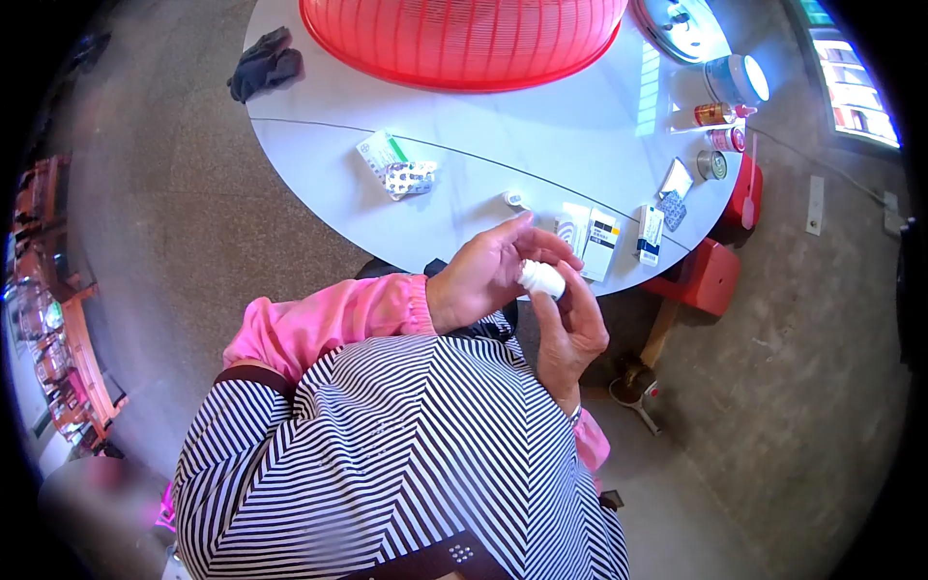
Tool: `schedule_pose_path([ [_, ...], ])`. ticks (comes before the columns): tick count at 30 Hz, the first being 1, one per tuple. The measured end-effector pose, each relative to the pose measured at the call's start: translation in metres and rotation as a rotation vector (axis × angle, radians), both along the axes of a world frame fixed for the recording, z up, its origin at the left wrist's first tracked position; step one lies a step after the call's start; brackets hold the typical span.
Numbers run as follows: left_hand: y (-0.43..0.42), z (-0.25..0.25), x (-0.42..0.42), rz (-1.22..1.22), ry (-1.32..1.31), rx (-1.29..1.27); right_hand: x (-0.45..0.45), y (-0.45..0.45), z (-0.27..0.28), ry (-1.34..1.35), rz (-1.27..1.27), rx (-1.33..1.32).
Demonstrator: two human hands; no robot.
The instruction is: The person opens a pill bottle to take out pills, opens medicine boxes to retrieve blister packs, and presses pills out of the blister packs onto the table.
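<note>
Fingers of the right hand [572,333] pinched the white bottle [544,279], already up off the surface [319,155], at three o'clock from the left hand [481,277], its fingers loosely apart. I couldn't tell if anything was out.

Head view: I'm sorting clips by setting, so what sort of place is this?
Probably a home dining area, though I can't be certain: a red mesh food cover sits on a white marble-patterned table, with red plastic stools beside it.
</note>
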State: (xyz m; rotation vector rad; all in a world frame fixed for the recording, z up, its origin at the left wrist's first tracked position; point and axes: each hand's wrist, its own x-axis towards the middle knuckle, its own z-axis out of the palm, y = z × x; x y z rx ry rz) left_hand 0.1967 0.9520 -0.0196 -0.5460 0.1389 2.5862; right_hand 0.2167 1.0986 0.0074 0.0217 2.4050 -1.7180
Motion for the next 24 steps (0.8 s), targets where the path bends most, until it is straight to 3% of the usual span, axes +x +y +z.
schedule_pose_path([
  [3, 0.006, 0.005, -0.003, -0.017, -0.014, -0.048, -0.008, -0.004, -0.002, 0.47, 0.228, 0.335],
  [6, 0.003, 0.006, -0.01, 0.039, -0.021, -0.062, -0.004, -0.006, 0.002, 0.467, 0.246, 0.319],
  [15, 0.007, 0.012, -0.014, 0.072, 0.292, -0.413, -0.01, -0.005, 0.014, 0.449, 0.267, 0.387],
  [21, 0.01, 0.016, -0.015, 0.064, 0.229, -0.371, -0.009, -0.003, 0.009, 0.458, 0.236, 0.358],
  [24, 0.012, 0.016, -0.015, 0.087, 0.289, -0.488, -0.009, -0.002, 0.009, 0.492, 0.251, 0.365],
])
